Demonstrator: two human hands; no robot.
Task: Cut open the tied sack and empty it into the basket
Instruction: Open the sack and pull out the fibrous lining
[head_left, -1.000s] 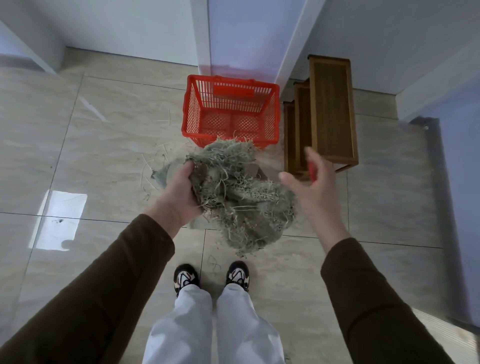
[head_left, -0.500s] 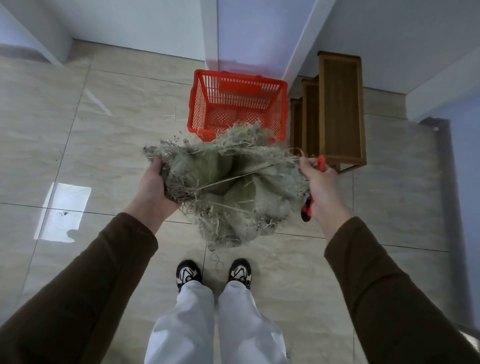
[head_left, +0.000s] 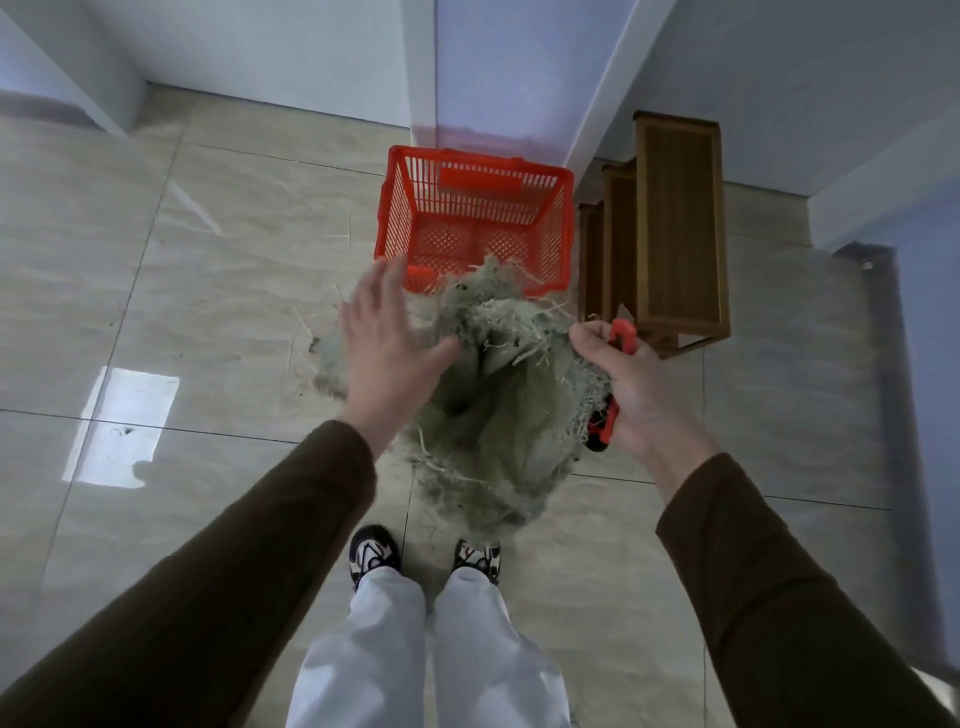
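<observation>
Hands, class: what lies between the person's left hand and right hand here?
In the head view, the frayed green sack hangs between the open left hand and the right hand, which grips its edge together with a red cutter.

Glossy beige tile floor (head_left: 171, 291); nested wooden tables (head_left: 675, 228).

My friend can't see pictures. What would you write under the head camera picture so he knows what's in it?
Seen from above, a person's right hand grips a frayed greenish sack together with a red cutter, while the open left hand hovers over the sack. A red basket stands on the tiled floor just beyond, beside wooden stools.
</observation>
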